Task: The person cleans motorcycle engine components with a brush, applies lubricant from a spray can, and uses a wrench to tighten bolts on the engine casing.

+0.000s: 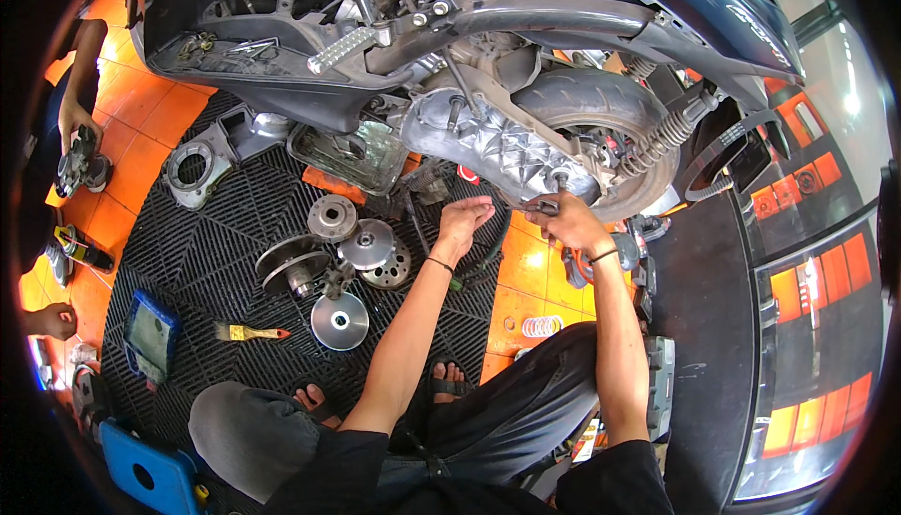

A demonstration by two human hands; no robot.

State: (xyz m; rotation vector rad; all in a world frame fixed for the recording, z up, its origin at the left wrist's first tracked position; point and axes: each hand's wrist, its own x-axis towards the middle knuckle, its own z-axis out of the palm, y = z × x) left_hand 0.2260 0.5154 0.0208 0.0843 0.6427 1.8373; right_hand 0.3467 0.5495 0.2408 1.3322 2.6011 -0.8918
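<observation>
Before me is a scooter with its silver transmission case (488, 144) uncovered, two shafts standing out of it. My left hand (462, 222) is just below the case's lower edge, palm partly turned up, fingers stretched out toward the right. It shows nothing I can make out in it. My right hand (571, 224) is closed beside the case's rear end, near the rear shaft (560, 180). A small dark piece shows at its fingertips, too hidden to name. The rear wheel's tire (601, 97) is just behind the case.
On the black ribbed mat are metal pulley discs (340, 321), a clutch drum (332, 218), a paintbrush (251, 332), a metal tray (361, 158) and a blue-edged device (150, 335). A white spring (542, 326) lies on orange tiles. At left, another person's hand (80, 130) holds a metal part.
</observation>
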